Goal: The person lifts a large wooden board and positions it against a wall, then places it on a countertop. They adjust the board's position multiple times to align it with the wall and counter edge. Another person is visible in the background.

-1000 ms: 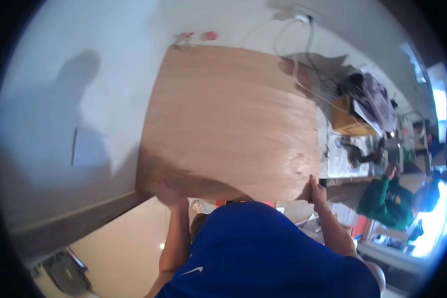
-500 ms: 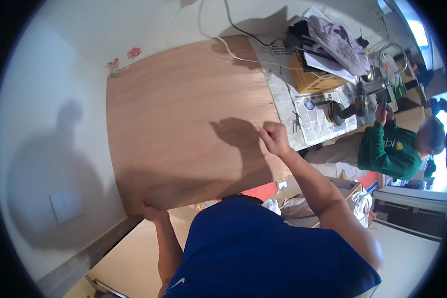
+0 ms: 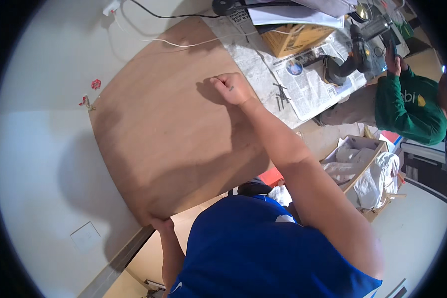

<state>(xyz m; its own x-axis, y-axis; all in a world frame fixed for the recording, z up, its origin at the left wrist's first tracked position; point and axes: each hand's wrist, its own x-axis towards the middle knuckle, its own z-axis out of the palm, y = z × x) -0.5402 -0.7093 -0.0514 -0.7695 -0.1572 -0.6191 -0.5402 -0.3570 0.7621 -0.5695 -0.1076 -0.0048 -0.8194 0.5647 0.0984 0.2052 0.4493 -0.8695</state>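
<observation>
A large sheet of brown plywood [image 3: 169,119] spreads before me, its left edge close to the white wall. At the sheet's near left corner is my left hand [image 3: 161,224], closed on the edge, with its fingers partly hidden. My right hand [image 3: 232,89] is over the far right part of the sheet, fingers curled into a pinch. What the pinch holds, if anything, is too small to make out. A dark mark shows on the back of this hand.
Right of the plywood, newspaper [image 3: 300,99] lies under a cordless drill [image 3: 358,54] and several thin dark pieces [image 3: 280,95]. A cardboard box [image 3: 293,40] stands behind. A white cable [image 3: 184,45] crosses the sheet. A person in green [image 3: 414,107] stands right, beyond a filled crate [image 3: 355,184].
My right hand has moved farther away and to the left over the plywood, still curled. My left hand stays at the near corner. The whole view has shifted and turned.
</observation>
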